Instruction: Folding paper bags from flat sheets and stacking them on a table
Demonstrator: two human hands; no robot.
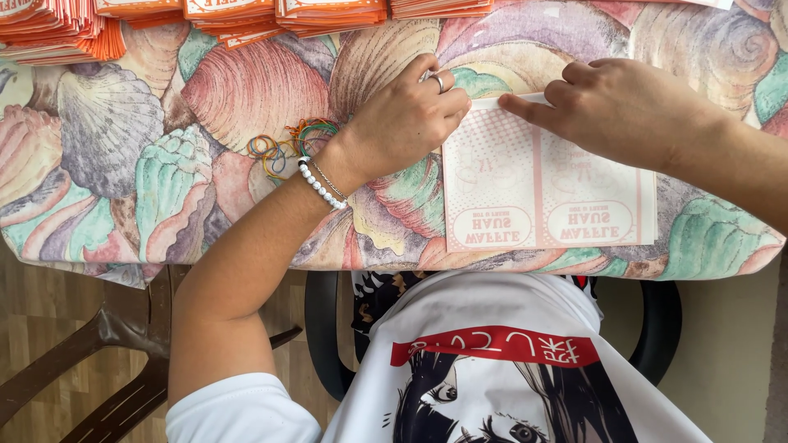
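The left hand (406, 123) is reaching in from the lower left, wrist bent and knuckles up, its fingers curled down onto the far left corner of a flat white paper sheet with pink print (546, 180); it is pressing on that corner rather than closing around it. One silver ring (440, 81) is showing on a finger, and two bracelets are circling the wrist, one of white beads (320, 185) and one thin chain beside it. The right hand (611, 107) is coming in from the right with its forearm lying across the table edge, palm down, its extended fingertips pinning the sheet's far edge just beside the left hand's fingers; it too is pressing flat, gripping nothing. The single sheet is lying beneath and toward the person from both hands, on a shell-patterned tablecloth (123, 156), with two printed panels showing side by side. Just outside the left wrist a small loose heap of coloured rubber bands (283, 148) is lying, too tangled to count. Beyond both hands, along the far edge, about five stacks of orange-edged paper (230, 15) are sitting in a row.
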